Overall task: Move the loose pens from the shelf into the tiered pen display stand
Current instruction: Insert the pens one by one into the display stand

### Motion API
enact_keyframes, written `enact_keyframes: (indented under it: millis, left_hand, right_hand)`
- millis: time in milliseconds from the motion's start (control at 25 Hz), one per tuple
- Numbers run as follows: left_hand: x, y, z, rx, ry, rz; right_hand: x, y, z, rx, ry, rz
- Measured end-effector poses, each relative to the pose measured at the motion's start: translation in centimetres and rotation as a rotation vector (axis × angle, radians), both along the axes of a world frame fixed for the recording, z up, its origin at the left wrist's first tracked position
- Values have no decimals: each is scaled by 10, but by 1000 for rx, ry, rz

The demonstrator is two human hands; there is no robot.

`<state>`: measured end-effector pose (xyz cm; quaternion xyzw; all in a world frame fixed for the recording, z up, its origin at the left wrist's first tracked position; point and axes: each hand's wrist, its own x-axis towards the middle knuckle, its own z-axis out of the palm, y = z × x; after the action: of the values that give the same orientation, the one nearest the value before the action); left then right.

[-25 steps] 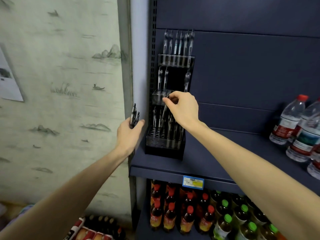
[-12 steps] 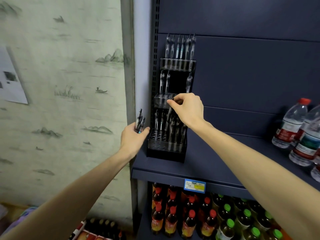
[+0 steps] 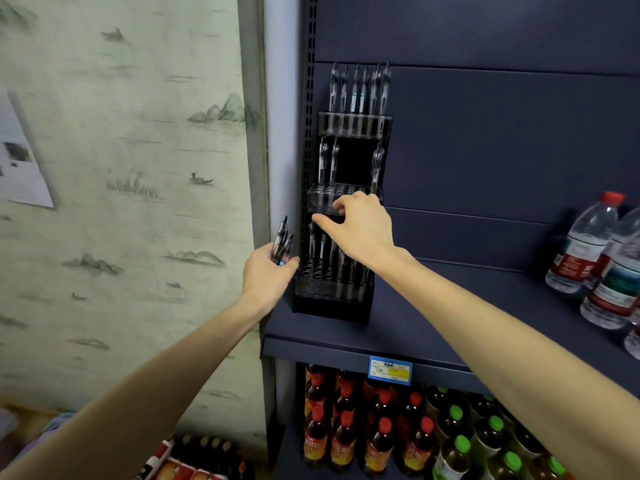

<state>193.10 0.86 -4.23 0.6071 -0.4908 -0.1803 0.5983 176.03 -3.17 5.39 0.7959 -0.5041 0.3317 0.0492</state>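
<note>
Roughly midway, by the look of it: top tier of the tiered pen display stand (image 3: 334, 299) full, middle tier holding three pens with open holes between, bottom tier filled at the back and right, front-left holes vacant. Left hand (image 3: 265, 277) beside the stand, grip curled round a small bundle of loose pens (image 3: 282, 243) awaiting slots. Right hand (image 3: 360, 226) at the middle tier's front edge, fingers loosely bent; whether pinching a pen, cannot tell.
</note>
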Motion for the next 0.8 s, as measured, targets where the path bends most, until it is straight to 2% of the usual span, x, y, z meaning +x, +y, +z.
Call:
enact_keyframes:
  millis: [80, 240, 400, 520, 680, 800]
  left_hand:
    - [-1, -1, 1, -7, -5, -29]
    - [-4, -3, 4, -2, -57, -99]
    - [-6, -4, 4, 4, -73, -135]
    - [-4, -7, 2, -4, -94, -159]
    - [2, -7, -6, 21, -117, -119]
    - [6, -5, -10, 47, -68, -82]
  right_hand:
    - [3, 3, -1, -26, -62, 96]
    - [20, 7, -3, 15, -65, 272]
    - [23, 10, 3, 223, -305, 376]
    - [16, 18, 13, 206, -467, 323]
    - [-3, 18, 24, 162, -712, 127]
    - [-23, 14, 30, 111, -717, 71]
